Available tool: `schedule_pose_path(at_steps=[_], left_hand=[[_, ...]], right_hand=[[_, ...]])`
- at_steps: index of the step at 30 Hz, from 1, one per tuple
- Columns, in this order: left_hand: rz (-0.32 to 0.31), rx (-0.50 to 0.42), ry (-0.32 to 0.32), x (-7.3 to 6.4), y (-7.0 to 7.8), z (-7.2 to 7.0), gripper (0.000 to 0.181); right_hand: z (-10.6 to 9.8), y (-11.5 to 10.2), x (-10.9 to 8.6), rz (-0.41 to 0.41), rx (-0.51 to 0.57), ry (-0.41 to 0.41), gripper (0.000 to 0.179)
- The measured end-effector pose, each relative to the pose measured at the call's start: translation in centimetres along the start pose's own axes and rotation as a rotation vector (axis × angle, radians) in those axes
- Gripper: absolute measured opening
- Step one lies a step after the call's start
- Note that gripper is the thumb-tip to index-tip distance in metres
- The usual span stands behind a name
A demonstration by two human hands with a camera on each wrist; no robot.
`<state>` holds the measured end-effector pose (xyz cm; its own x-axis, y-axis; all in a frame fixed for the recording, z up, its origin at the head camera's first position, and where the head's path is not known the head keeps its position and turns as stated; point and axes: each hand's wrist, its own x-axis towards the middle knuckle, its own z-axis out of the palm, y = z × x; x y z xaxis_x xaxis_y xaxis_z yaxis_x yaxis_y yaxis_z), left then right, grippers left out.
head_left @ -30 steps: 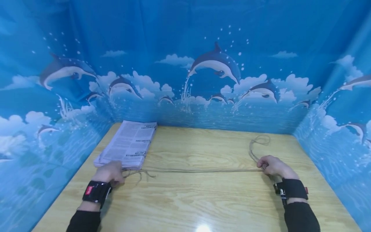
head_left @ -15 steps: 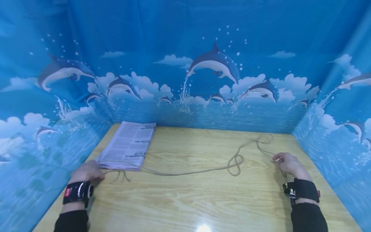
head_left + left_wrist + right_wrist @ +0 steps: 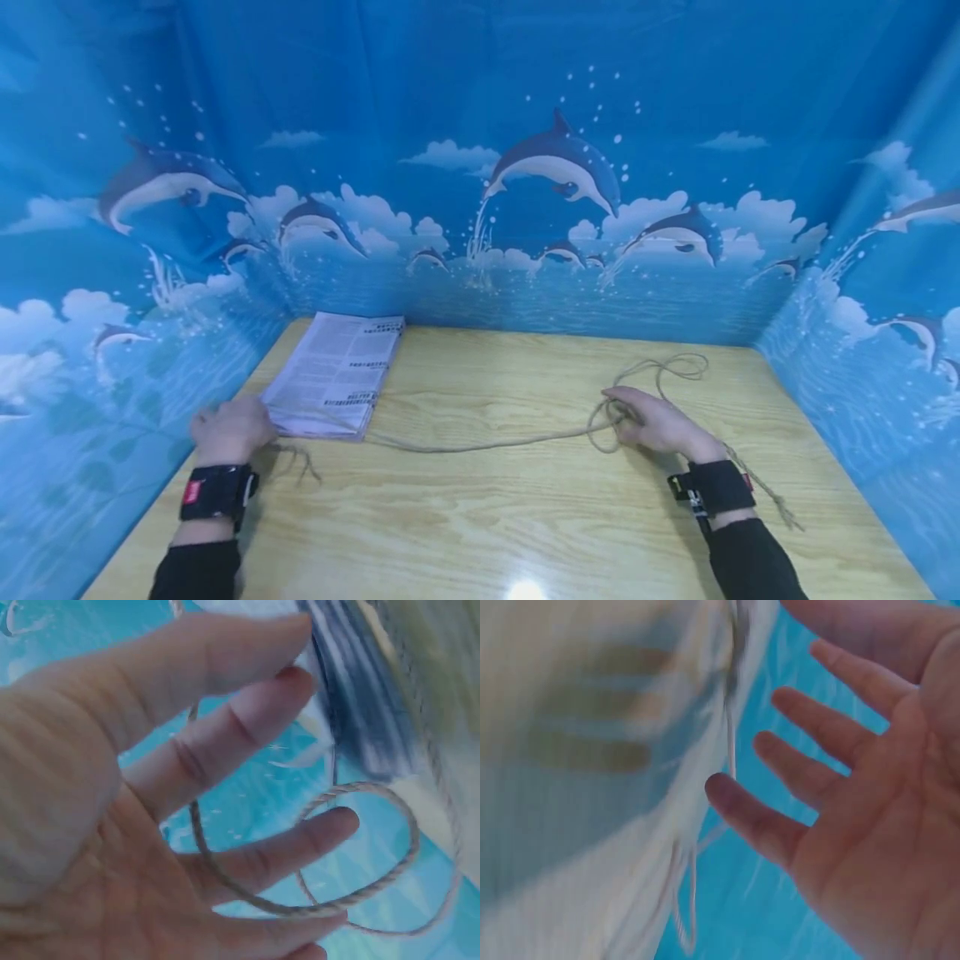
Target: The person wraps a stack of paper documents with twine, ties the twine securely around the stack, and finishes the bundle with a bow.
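Note:
A stack of printed paper sheets [image 3: 337,375] lies at the back left of the table. Thin tan twine [image 3: 480,448] runs slack from its near edge towards my right hand. My left hand [image 3: 234,429] is at the stack's near left corner. In the left wrist view, its thumb and index fingertips come close together, and a loop of twine [image 3: 409,825] hangs around the spread lower fingers [image 3: 262,862]. My right hand [image 3: 660,421] is over a small coil of twine, its fingers [image 3: 810,720] spread and straight in the right wrist view, gripping nothing.
The wooden table [image 3: 465,525] is enclosed at the back and sides by a blue dolphin-print curtain [image 3: 420,167]. More twine loops [image 3: 686,364] lie at the back right, and a frayed twine end [image 3: 783,504] lies beside my right wrist.
The twine, stretched straight between my hands a second ago, is now slack. My right hand released its strand and moved left to the coil. My left hand went left, then slightly back right.

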<state>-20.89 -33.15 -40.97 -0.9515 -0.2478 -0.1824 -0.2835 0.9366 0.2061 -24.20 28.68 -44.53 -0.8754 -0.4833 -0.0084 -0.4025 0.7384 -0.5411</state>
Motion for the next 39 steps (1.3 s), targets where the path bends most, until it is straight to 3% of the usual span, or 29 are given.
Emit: schedule_pose_path(at_steps=[5, 7, 10, 15, 19, 23, 27, 34, 39], left_hand=[[0.033, -0.032, 0.138, -0.7, 1.1, 0.1, 0.01], [0.087, -0.021, 0.196, -0.7, 1.6, 0.4, 0.005], [0.17, 0.016, 0.244, -0.4, 3.0, 1.4, 0.021], [0.291, 0.06, 0.184, -0.5, 7.1, 3.6, 0.047], [0.408, 0.068, 0.159, -1.2, 10.0, 5.2, 0.039], [0.5, 0.076, 0.176, -1.8, 12.1, 6.5, 0.023], [0.576, 0.105, 0.179, -2.2, 13.3, 7.4, 0.006], [0.728, 0.082, 0.231, -2.5, 14.7, 8.6, 0.014], [0.796, 0.078, 0.201, -2.3, 15.3, 9.1, 0.013]], right_hand=[[1.5, -1.4, 1.0, -0.092, -0.035, -0.065, 0.056], [1.7, -1.5, 1.0, -0.075, -0.05, -0.07, 0.052], [1.7, -1.6, 1.0, -0.026, -0.059, -0.071, 0.049], [1.8, -1.7, 0.8, 0.002, -0.041, -0.062, 0.048], [1.9, -1.5, 0.8, -0.007, -0.044, -0.056, 0.047], [1.9, -1.3, 0.8, 0.004, -0.059, -0.055, 0.046], [1.9, -1.3, 0.8, 0.034, -0.042, -0.067, 0.046], [2.0, -1.5, 0.9, 0.065, -0.036, -0.05, 0.046], [2.0, -1.4, 0.9, 0.066, -0.041, -0.05, 0.048]])
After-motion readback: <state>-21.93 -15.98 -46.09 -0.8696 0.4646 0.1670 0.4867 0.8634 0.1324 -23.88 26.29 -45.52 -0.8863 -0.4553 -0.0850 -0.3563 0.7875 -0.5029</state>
